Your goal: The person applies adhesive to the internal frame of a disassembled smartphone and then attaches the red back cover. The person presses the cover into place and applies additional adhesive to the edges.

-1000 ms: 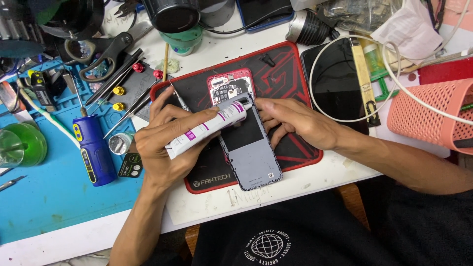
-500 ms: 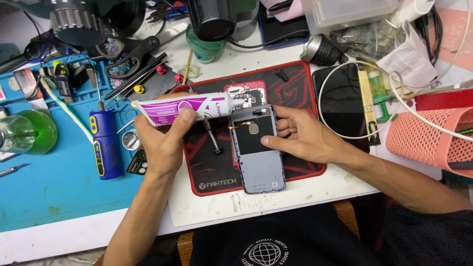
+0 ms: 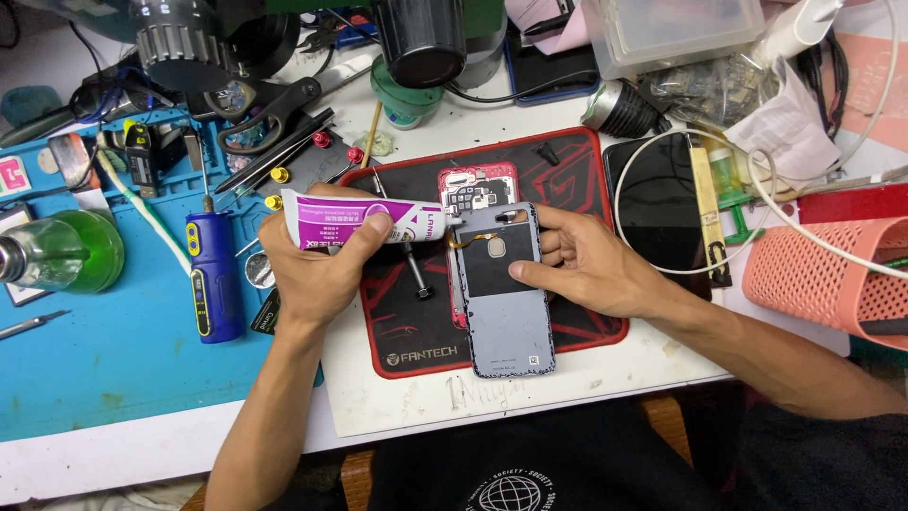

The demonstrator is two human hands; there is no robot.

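Observation:
My left hand [image 3: 317,260] grips a white and purple glue tube [image 3: 364,225] held level, its nozzle pointing right at the upper left edge of a grey phone back cover [image 3: 501,293]. My right hand [image 3: 582,260] steadies that cover from the right, thumb on its dark inner panel, fingers at its top edge. Under the cover's upper end lies an opened red phone body [image 3: 476,187] with its circuit board showing. Both rest on a black and red mat [image 3: 416,322]. A small screwdriver [image 3: 416,270] lies on the mat between my hands.
A blue work mat [image 3: 113,369] at left carries a blue electric screwdriver [image 3: 214,274], a green glass bottle [image 3: 66,251], scissors [image 3: 270,109] and tweezers. A black phone [image 3: 662,213] with a white cable lies at right, beside an orange mesh basket [image 3: 828,274]. A microscope [image 3: 421,38] stands behind.
My left hand has swung the glue tube level and brought its nozzle to the cover's upper left edge. My right hand still holds the cover in place.

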